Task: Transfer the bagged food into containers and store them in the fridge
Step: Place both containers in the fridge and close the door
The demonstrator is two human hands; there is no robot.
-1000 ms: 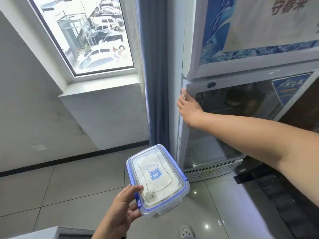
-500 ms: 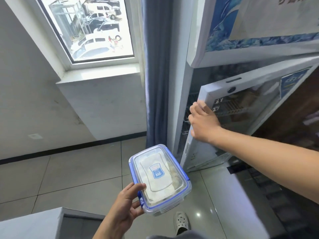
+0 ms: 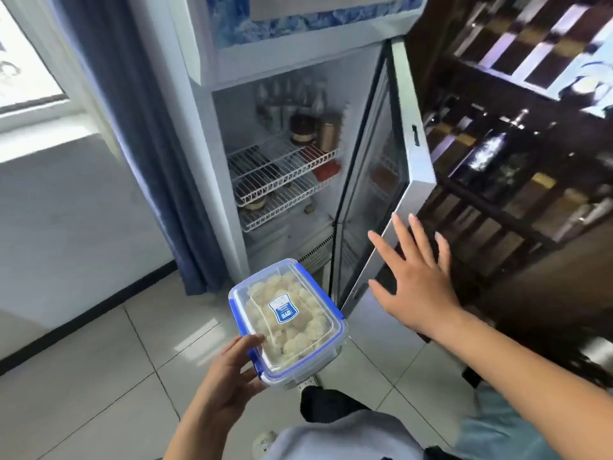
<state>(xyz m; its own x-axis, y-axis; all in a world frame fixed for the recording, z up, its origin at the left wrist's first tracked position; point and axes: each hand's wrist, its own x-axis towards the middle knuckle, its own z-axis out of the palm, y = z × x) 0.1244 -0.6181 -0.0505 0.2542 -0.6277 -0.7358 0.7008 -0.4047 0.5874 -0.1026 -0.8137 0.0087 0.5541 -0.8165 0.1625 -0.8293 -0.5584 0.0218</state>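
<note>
Fingers of the left hand point(image 3: 229, 376) grip the near end of a clear rectangular plastic container point(image 3: 288, 322), blue-clipped and full of pale food. Fingers of the right hand point(image 3: 418, 287) spread straight beside the open glass fridge door point(image 3: 413, 167); white wire shelves point(image 3: 282, 167) beyond.

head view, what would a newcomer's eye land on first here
The clear, blue-rimmed container, packed with pale dumpling-like food, sits low in the centre, held by the left hand at its near corner. Behind it the fridge door stands wide open, showing white wire shelves with jars and bottles on the upper one. The right hand, fingers spread, is at the door's lower edge.
</note>
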